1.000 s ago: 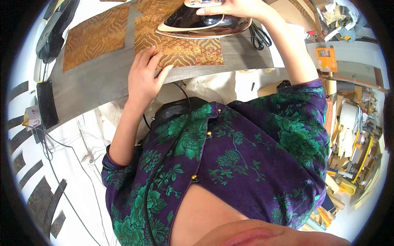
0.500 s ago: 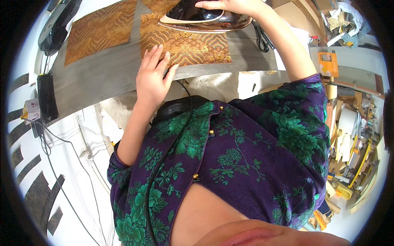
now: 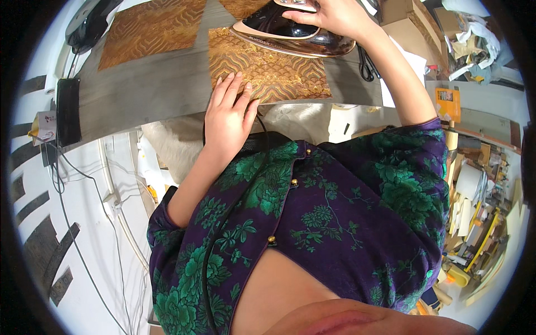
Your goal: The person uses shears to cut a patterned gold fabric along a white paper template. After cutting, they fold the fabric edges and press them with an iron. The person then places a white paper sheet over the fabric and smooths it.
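Note:
My right hand (image 3: pixel 345 21) grips a black clothes iron (image 3: pixel 273 23) with a pinkish-gold rim at the far side of the table. The iron rests over the upper part of a gold-brown patterned fabric piece (image 3: pixel 279 75), its tip pointing left. Much of its handle is out of the frame or behind my fingers. My left hand (image 3: pixel 230 120) is open, its fingertips lying on that fabric's near left edge, below the iron's tip. To the left lies a second patterned piece (image 3: pixel 151 32), and part of a third piece (image 3: pixel 241 6) shows at the top edge.
The grey table (image 3: pixel 131 97) has a curved-looking near edge. A black cord (image 3: pixel 237 201) hangs across my front. At the table's left stand a black device (image 3: pixel 92 25) and a dark box (image 3: pixel 68 111). Dark cable (image 3: pixel 365 64) and cardboard boxes (image 3: pixel 410 33) are to the right.
The view has shifted, so the table and fabric appear farther right and a little lower. The iron and my left hand keep nearly the same places on the fabric.

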The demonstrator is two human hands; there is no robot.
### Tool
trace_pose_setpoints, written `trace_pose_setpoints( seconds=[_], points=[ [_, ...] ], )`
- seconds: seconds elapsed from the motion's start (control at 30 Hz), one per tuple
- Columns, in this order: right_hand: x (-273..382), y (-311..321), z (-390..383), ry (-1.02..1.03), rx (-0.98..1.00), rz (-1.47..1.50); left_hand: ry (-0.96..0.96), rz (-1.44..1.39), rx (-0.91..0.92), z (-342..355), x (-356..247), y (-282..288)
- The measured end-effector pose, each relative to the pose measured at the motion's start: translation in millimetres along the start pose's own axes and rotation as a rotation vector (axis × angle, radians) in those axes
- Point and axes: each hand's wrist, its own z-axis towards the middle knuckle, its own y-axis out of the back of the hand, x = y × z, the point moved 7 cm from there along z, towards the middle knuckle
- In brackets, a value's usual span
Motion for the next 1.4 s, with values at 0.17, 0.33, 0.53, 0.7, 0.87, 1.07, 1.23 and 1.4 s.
trace_pose_setpoints(
  seconds=[0.17, 0.33, 0.53, 0.7, 0.87, 1.07, 1.23, 1.4],
  points=[
    [7, -5, 8, -0.067, 0.000, 0.000, 0.007, -0.031, -0.019, -4, 2, -2],
    [0, -13, 17, -0.139, -0.051, -0.077, 0.007, -0.042, -0.049, -5, 2, -1],
    [12, -20, 15, -0.137, -0.015, -0.107, 0.037, -0.156, -0.165, -11, 9, 9],
    [23, -30, 30, -0.160, -0.077, -0.096, 0.085, -0.185, -0.472, -23, 25, 44],
    [33, -41, 38, -0.180, -0.031, -0.098, 0.273, -0.323, -0.570, -31, 58, 66],
    [45, -39, 39, -0.113, 0.012, -0.089, 0.227, -0.404, -0.655, -22, 78, 80],
    [55, -41, 34, -0.025, 0.088, 0.002, 0.215, -0.372, -0.677, -20, 86, 85],
    [66, -40, 29, 0.094, 0.103, -0.008, 0.227, -0.413, -0.667, -20, 90, 85]
  ],
)
